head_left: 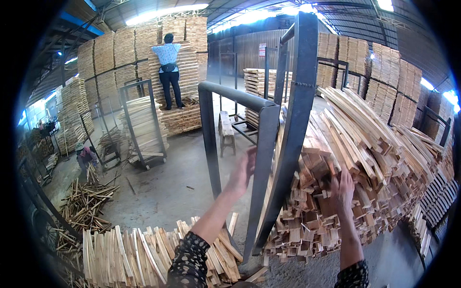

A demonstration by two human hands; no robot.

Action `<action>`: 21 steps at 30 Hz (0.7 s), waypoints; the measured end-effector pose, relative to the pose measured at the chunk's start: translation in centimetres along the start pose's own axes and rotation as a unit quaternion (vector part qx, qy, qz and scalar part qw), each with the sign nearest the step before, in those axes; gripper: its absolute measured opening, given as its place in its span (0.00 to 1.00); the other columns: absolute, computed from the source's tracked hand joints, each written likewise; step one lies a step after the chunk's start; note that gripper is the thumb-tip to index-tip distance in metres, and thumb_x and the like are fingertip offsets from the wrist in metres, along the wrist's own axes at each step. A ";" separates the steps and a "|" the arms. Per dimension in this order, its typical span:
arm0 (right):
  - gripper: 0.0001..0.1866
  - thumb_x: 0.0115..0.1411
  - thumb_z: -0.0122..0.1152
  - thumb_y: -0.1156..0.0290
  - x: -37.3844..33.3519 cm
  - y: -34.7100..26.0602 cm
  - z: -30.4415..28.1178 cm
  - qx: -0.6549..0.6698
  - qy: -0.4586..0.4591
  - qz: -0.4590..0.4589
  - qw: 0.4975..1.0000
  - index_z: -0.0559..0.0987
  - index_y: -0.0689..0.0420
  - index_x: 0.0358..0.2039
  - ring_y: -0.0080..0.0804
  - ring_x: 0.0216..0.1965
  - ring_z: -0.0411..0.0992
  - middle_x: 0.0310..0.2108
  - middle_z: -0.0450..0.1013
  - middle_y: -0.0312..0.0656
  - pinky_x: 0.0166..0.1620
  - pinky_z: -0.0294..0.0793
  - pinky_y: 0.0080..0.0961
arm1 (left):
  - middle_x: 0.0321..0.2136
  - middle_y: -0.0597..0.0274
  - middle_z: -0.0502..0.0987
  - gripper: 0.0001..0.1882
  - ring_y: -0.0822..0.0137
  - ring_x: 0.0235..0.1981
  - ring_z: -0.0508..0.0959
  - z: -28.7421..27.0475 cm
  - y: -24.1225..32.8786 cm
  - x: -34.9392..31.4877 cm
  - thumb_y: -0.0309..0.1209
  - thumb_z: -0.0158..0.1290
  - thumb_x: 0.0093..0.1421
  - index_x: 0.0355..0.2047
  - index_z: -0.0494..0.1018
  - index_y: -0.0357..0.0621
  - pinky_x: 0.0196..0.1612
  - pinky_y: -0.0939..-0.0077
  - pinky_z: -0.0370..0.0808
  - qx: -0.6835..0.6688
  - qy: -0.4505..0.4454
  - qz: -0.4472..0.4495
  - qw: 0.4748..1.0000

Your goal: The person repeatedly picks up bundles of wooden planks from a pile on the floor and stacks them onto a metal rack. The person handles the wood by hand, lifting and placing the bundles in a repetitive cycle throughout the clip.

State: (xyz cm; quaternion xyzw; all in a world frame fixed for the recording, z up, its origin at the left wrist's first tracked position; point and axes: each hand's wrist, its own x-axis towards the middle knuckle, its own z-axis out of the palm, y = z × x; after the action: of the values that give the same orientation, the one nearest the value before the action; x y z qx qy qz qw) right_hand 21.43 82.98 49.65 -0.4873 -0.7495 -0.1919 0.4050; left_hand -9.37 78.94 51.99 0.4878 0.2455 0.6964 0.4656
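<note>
My left hand (244, 169) reaches up into a dark metal frame (237, 97). Its fingers look stretched upward, and their tips pass behind the frame's right post, so what they touch there is hidden. On the right, my right hand (343, 188) lies against the cut ends of a big stack of wooden strips (314, 211), fingers extended upward. No single strip shows clearly in its grip. More long wooden strips (360, 129) lie loosely on top of this stack, sloping away. A taller dark metal post (300, 72) stands between the two hands.
A row of wooden strips (129, 254) lies low in front at left. Beyond are a narrow wooden bench (225, 132) and a framed stack (140, 120). One person (168, 67) stands on a wood pile; another person (86, 156) bends near scattered sticks (89, 201).
</note>
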 end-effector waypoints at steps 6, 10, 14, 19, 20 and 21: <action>0.21 0.54 0.46 0.71 -24.8 -6.5 -3.2 0.132 -0.207 0.108 0.963 0.65 0.63 0.49 0.46 0.52 0.60 0.49 0.63 0.51 0.53 0.57 0.38 | 0.46 0.57 0.65 0.37 0.70 0.44 0.68 0.1 -1.4 -2.8 0.43 0.52 0.53 0.56 0.50 0.38 0.47 0.76 0.66 0.109 -0.025 0.055 0.992; 0.17 0.55 0.46 0.68 -43.1 -12.2 -8.5 0.157 -0.318 0.398 0.846 0.68 0.62 0.44 0.40 0.44 0.61 0.42 0.65 0.46 0.46 0.59 0.34 | 0.34 0.58 0.71 0.27 0.73 0.34 0.72 -1.5 -3.5 -2.4 0.25 0.58 0.48 0.48 0.60 0.34 0.37 0.80 0.70 0.124 0.037 0.058 0.990; 0.16 0.55 0.47 0.64 -57.7 -17.1 -19.3 0.089 -0.244 0.641 0.723 0.70 0.61 0.39 0.34 0.36 0.62 0.35 0.66 0.42 0.38 0.60 0.30 | 0.30 0.60 0.73 0.22 0.69 0.28 0.72 1.0 -5.5 -0.7 0.35 0.55 0.50 0.43 0.65 0.35 0.36 0.75 0.69 0.253 0.056 0.107 0.960; 0.16 0.56 0.47 0.60 -65.7 -31.6 -30.6 0.011 -0.097 0.812 0.576 0.73 0.60 0.33 0.27 0.26 0.64 0.26 0.68 0.36 0.29 0.62 0.25 | 0.36 0.63 0.72 0.22 0.69 0.38 0.70 -4.1 -8.7 4.5 0.41 0.50 0.54 0.45 0.67 0.40 0.42 0.74 0.65 0.415 -0.061 -0.050 0.907; 0.16 0.56 0.47 0.59 -66.2 -33.3 -31.1 0.014 -0.065 0.831 0.552 0.73 0.60 0.32 0.25 0.24 0.65 0.24 0.68 0.35 0.27 0.63 0.24 | 0.36 0.63 0.72 0.21 0.69 0.37 0.70 -4.9 -9.1 5.5 0.40 0.50 0.54 0.45 0.67 0.40 0.41 0.74 0.66 0.432 -0.087 -0.029 0.897; 0.17 0.56 0.47 0.58 -66.8 -33.5 -31.0 0.034 -0.033 0.844 0.535 0.74 0.60 0.31 0.24 0.22 0.65 0.22 0.69 0.34 0.25 0.63 0.23 | 0.36 0.63 0.72 0.21 0.69 0.37 0.70 -4.9 -9.2 5.9 0.39 0.50 0.54 0.44 0.67 0.40 0.40 0.74 0.66 0.452 -0.099 -0.002 0.887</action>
State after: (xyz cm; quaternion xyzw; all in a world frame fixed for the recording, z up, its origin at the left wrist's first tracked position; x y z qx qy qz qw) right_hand 17.98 8.29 18.77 -0.8853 -0.0098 0.2808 0.3705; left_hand -10.63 88.85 45.36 0.7117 0.4868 0.4571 0.2179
